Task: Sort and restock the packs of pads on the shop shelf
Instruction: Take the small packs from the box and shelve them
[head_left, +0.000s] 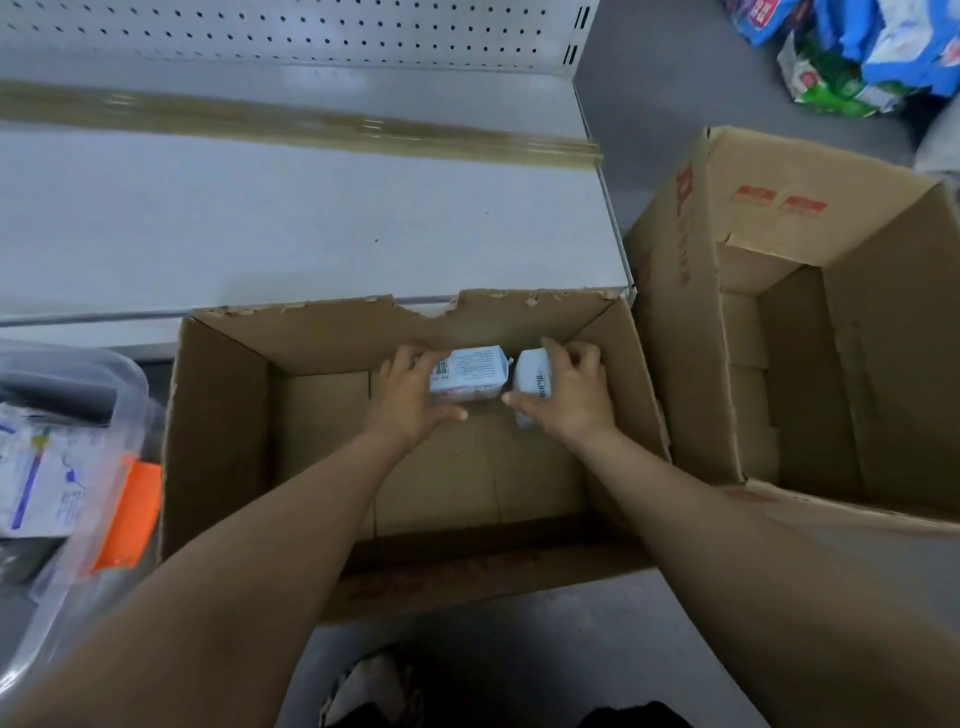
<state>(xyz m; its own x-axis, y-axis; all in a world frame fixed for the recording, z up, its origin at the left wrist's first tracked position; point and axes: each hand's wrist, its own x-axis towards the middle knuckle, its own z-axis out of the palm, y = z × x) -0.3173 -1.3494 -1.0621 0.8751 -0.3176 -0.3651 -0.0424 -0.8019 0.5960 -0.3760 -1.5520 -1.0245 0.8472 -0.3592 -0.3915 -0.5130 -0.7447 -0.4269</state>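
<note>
Head view: by the box's (223, 415) far wall, the left hand (410, 397) grips the crosswise pack (472, 370) and the right hand (569, 397) grips the lengthwise pack (531, 382) just beside it.

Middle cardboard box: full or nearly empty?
Nearly empty. Bare floor in the box; only the barcode pack in the left hand and the white pack in the right hand.

The head camera looks steeply down, close over a cardboard box (218, 441) before a shelf (311, 223).
</note>
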